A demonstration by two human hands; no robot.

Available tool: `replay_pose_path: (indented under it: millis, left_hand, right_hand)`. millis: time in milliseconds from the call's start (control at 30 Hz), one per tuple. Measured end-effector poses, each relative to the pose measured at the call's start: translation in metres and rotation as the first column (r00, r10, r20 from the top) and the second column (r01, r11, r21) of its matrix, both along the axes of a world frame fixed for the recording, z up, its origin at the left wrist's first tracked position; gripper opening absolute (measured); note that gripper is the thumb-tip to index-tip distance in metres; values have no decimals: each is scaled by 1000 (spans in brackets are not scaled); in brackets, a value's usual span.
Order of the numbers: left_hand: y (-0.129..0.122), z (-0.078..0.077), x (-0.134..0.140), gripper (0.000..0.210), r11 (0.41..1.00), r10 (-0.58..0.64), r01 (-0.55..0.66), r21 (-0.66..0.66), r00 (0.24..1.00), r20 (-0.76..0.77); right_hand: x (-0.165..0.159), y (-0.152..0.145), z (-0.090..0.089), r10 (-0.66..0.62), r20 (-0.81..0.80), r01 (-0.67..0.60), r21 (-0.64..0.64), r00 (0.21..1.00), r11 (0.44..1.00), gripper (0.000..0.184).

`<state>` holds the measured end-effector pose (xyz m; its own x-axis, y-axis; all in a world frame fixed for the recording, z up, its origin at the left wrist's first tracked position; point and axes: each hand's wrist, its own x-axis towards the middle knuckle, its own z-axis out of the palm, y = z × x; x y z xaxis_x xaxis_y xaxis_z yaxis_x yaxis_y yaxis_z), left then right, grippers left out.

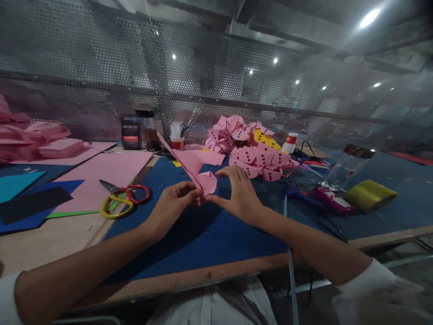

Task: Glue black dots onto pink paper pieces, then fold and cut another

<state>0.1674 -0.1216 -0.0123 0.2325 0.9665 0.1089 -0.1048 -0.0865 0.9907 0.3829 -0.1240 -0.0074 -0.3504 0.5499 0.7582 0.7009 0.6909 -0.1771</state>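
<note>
My left hand [174, 203] pinches the lower edge of a pink folded paper piece [207, 183] between thumb and fingers. The piece has a long creased flap rising up and to the left, and a small boxy fold at its lower right. Just right of that fold is my right hand [241, 194], its thumb and fingers spread apart in a C shape. Its thumb tip comes close to the paper's lower edge; whether it touches, I cannot tell. Both hands are above the blue mat [203, 243]. Scissors [127, 191] with red and yellow handles lie left of my left hand.
Behind the hands is a pile of dotted pink paper shapes [226, 133]. A clear jar [350, 167], a magenta device [334, 201] and a yellow-green roll [372, 195] are at right. Pink sheets [104, 169] and folded pink pieces [64, 149] lie left. A mesh panel [111, 58] stands behind.
</note>
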Motion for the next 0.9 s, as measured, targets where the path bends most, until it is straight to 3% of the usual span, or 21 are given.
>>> replay_pose_path:
  millis: [133, 233, 433, 633, 900]
  left_hand:
    - [0, -1, -1, 35, 999, -28, 29, 20, 1000, -12]
    - [-1, -2, -1, 33, 998, -51, 51, 19, 998, -27]
    - [-2, 0, 1, 33, 998, -62, 62, 0, 998, -32]
    - [-1, -1, 2, 36, 999, -54, 53, -11, 997, -49]
    - [-3, 1, 2, 38, 999, -46, 46, -7, 996, -78]
  right_hand:
    - [-2, 8, -5, 54, 38, -44, -229, 998, 972, 43]
    - [-4, 10, -5, 108, 23, -95, -327, 994, 940, 42]
    - [-4, 6, 1, 197, -121, -230, -394, 973, 890, 37]
    - [-4, 6, 0, 193, -210, -273, -472, 958, 838, 30]
    - [-5, 5, 5, 197, -246, -303, -544, 949, 783, 36]
